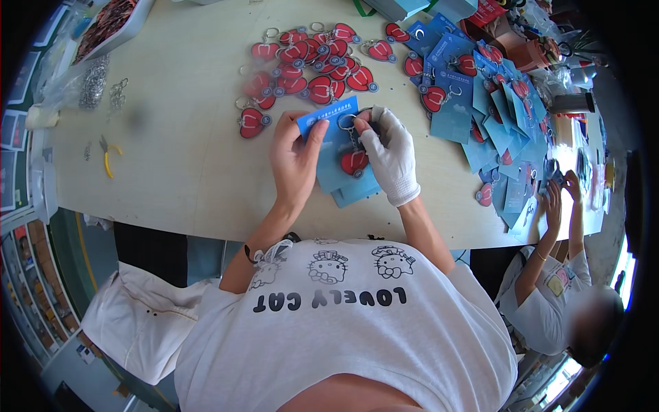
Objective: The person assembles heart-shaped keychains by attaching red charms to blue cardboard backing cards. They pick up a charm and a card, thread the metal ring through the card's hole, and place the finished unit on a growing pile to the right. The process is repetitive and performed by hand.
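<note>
My left hand is bare and pinches the left edge of a blue card between thumb and fingers. On my right hand is a white glove that leaves the thumb and some fingertips uncovered. Its fingers close on the metal ring of a keychain at the card's upper part. The keychain's red, apple-shaped charm hangs by a short chain over the card's face. Under it, more light blue cards lie on the table. Just beyond my hands is a heap of similar red keychains.
Cards with keychains are piled to the right. At the far right, another person's hands work at the table. To the left lie yellow-handled pliers, metal rings and chains, and a white tray.
</note>
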{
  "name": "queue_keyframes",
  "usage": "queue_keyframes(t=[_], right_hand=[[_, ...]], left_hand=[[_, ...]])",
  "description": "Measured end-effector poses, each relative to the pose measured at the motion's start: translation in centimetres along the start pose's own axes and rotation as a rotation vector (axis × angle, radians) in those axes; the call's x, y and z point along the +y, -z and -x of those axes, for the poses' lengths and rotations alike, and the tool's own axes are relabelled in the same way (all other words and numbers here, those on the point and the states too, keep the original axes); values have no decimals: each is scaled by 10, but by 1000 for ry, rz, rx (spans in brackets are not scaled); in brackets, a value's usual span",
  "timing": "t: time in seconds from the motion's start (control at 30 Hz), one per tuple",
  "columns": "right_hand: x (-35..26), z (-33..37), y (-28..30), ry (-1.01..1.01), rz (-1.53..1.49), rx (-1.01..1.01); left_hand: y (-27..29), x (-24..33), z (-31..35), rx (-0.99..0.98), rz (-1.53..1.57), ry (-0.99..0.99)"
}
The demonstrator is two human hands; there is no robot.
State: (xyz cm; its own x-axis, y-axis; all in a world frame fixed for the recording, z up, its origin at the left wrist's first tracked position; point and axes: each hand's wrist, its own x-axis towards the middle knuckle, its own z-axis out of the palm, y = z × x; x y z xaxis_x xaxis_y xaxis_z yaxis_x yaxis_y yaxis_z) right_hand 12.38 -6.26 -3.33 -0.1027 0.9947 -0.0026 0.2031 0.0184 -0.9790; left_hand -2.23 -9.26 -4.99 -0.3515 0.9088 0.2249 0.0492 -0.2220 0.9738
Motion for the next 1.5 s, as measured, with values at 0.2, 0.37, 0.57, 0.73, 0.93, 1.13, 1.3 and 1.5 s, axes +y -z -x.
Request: queue_keyframes(t=[0.2, 0.37, 0.57, 0.73, 0.93, 1.13, 1.3, 1.5], right_hand=[[-4, 0, -1, -6, 120, 64], [0, 2, 5, 324, 417, 145], [-13, 5, 20, 322, 523, 93], [-15, 1, 40, 170, 475, 6], [-48, 2, 27, -96, -79, -179], [-51, -9, 8, -114, -144, -155], [-57, -5, 1, -25, -119, -35], [-70, -6, -1, 48, -16, 25]], left_hand=[[-2, -5, 7, 54, 80, -52], [16, -8, -4, 152, 189, 135], [14, -1, -18, 42, 258, 252], [16, 13, -23, -106, 294, 171], [0, 13, -20, 7, 228, 88], [-10, 24, -9, -53, 406, 197], [-11, 25, -7, -47, 354, 170], [-12, 24, -10, -11, 280, 21]])
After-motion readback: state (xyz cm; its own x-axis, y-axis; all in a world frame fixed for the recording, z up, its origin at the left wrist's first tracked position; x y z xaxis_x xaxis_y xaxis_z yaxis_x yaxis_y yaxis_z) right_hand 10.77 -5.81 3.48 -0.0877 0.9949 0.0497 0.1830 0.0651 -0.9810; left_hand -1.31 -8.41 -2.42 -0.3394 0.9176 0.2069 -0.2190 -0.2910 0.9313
